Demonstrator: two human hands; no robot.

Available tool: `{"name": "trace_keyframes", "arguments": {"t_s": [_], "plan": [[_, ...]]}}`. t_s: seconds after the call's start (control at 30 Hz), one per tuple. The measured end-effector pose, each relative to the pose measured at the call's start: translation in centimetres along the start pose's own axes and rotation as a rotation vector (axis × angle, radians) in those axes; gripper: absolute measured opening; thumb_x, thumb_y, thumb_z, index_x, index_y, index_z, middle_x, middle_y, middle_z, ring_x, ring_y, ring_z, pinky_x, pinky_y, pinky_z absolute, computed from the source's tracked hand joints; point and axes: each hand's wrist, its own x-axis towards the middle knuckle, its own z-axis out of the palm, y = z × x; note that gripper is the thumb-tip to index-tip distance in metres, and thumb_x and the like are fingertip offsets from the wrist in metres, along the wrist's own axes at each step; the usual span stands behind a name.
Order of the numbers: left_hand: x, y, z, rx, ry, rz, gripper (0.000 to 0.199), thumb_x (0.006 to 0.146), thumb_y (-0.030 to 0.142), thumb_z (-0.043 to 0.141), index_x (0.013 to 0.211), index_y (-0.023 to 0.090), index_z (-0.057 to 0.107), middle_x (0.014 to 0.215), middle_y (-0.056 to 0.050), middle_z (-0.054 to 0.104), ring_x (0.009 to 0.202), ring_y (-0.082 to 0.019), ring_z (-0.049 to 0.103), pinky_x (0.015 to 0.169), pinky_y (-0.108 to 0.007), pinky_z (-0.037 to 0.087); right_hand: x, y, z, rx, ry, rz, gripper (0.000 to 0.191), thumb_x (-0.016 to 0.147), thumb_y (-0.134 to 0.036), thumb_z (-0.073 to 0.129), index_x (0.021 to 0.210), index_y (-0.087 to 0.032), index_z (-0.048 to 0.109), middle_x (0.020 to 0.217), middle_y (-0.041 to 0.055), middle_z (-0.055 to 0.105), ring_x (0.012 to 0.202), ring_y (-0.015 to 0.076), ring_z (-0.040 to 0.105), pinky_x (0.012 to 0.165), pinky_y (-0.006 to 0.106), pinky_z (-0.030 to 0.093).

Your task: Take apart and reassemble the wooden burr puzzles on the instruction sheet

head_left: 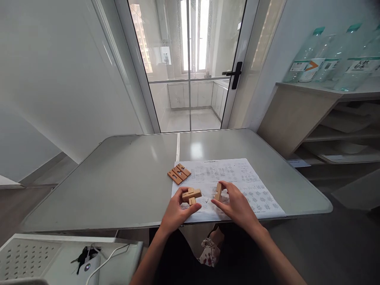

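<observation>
My left hand [177, 211] is closed around a cluster of interlocked wooden puzzle pieces [191, 194], held just above the printed sheet. Between the thumb and fingers of my right hand [237, 202] is a single wooden puzzle piece [218, 191], tilted and apart from the cluster. Beneath both hands lies a white instruction sheet [231, 168] with rows of small diagrams, too fine to read. Several darker brown notched wooden pieces [179, 173] rest side by side at the sheet's left edge, beyond my left hand.
The grey table [124, 178] has a rounded right corner and a seam down its middle. At lower left, a white surface [118, 261] bears keys [81, 257] and a white device with a cable. Plastic bottles [305, 55] stand on a shelf unit [311, 107] at right; a glass door [196, 99] is behind.
</observation>
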Motion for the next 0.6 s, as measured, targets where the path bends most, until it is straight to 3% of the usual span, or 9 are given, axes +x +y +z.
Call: {"name": "trace_keyframes", "arguments": {"t_s": [0.23,0.33,0.43,0.6], "plan": [[-0.4,0.9,0.9,0.118,0.006,0.080,0.060,0.072,0.044,0.091,0.118,0.024,0.057,0.111,-0.005,0.073,0.104,-0.024,0.068,0.096,-0.038,0.051,0.7,2.5,3.1,-0.138,0.069,0.025,0.051,0.087,-0.044,0.074,0.129,-0.020,0.060,0.130,0.0155,0.064,0.124,0.0372,0.057,0.107,0.054,0.047],[-0.4,0.9,1.0,0.138,0.008,0.087,0.061,0.072,0.045,0.091,0.118,0.024,0.058,0.108,-0.004,0.073,0.100,-0.023,0.068,0.095,-0.038,0.052,0.4,1.8,2.7,-0.073,0.110,-0.009,0.052,0.092,-0.048,0.069,0.135,-0.022,0.057,0.135,0.0156,0.061,0.128,0.0364,0.055,0.109,0.056,0.046],[-0.4,0.9,1.2,0.135,0.003,0.094,0.061,0.072,0.045,0.091,0.118,0.024,0.058,0.107,-0.004,0.072,0.099,-0.023,0.068,0.094,-0.037,0.052,-0.2,0.2,1.4,0.076,0.133,-0.083,0.038,0.099,-0.047,0.061,0.131,-0.025,0.060,0.133,0.0122,0.063,0.129,0.0320,0.056,0.109,0.051,0.048],[-0.4,1.0,2.0,0.114,-0.059,0.109,0.062,0.071,0.047,0.090,0.117,0.024,0.057,0.107,-0.004,0.071,0.100,-0.024,0.067,0.093,-0.037,0.052,-1.0,-2.1,0.2,0.220,0.001,-0.274,0.019,0.101,-0.037,0.061,0.117,-0.026,0.066,0.116,0.0080,0.071,0.126,0.0295,0.057,0.106,0.047,0.049]]}}
